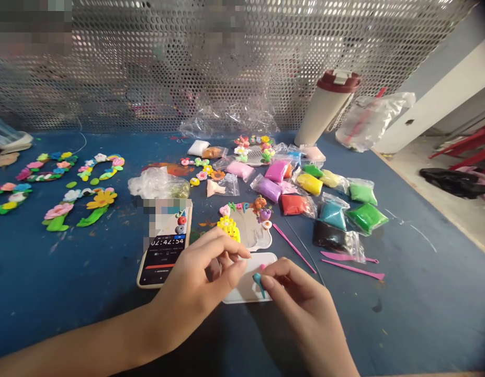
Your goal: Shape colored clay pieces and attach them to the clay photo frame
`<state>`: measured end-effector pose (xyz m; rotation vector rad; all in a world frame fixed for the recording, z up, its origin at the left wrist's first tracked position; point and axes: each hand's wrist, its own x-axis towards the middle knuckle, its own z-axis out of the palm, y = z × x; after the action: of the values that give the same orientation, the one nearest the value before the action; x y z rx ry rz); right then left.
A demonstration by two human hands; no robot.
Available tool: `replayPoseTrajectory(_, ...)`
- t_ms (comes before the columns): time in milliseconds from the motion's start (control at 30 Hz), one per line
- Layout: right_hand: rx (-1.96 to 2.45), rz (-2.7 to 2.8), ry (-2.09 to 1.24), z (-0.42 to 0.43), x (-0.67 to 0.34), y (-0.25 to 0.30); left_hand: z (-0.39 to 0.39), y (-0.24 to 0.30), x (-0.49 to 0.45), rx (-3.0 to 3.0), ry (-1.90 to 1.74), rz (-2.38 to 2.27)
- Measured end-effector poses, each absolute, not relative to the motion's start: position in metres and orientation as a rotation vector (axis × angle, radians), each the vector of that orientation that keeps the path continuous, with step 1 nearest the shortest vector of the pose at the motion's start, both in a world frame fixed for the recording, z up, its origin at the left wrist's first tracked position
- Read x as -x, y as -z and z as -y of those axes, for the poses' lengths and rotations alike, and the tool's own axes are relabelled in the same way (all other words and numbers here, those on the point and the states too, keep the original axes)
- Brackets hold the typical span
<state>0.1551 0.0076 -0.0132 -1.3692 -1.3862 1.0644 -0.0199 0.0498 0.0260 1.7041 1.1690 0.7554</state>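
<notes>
Head view, near to far. Item: right hand (299, 296), thumb and forefinger pinched on a small blue clay piece (258, 281). The piece sits at the fingertips, over a white board (242, 294), its rounded end pointing away from the wearer and its thin tail toward the wearer, slightly rightward; whether the tail touches the board cannot be told. Item: left hand (195, 283), forefinger and thumb brought to a narrow spacing, nothing certain between them; the blue piece lies to the right of its fingertips and a little closer to the wearer, near but apart. The right hand is the nearer, being in contact. Item: pink bit (262, 267), just beside the right forefinger. Left of the board: phone (161, 276), timer showing. Beyond the board: mirror-like plate (252, 230), clay figures round its rim, a yellow figure (230, 230) at its left. To the right: pink stick (294, 248), two pink tools (350, 256). Farther: bagged clay in many colours, including a red packet (294, 204) and black packet (327, 236). Far left: flowered clay ring (101, 199). Rear: tumbler (323, 112), perforated metal panel (148, 78).
</notes>
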Motion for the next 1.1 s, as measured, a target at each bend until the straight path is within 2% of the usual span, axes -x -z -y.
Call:
replayPoseTrajectory(433, 1.323, 1.418, -0.89, -0.006, -0.154, 0.014, -0.042, -0.021, 0.02, -2.06, -0.752, -1.093)
replayPoseTrajectory(667, 1.323, 1.416, -0.828, -0.005, -0.152, 0.013, -0.041, -0.013, 0.019, -2.13, -0.929, -1.016)
replayPoseTrajectory(867, 1.287, 1.453, -0.777, -0.002, -0.148, 0.013, -0.041, -0.017, 0.017, -2.092, -0.835, -1.07)
replayPoseTrajectory(967, 1.315, 1.298, -0.868, -0.003, -0.151, 0.013, -0.045, -0.021, 0.018, -1.998, -0.833, -1.18)
replayPoseTrajectory(1100, 1.265, 1.043, -1.216, -0.007, -0.155, 0.013, -0.051, -0.026, 0.019, -1.659, -0.736, -1.232)
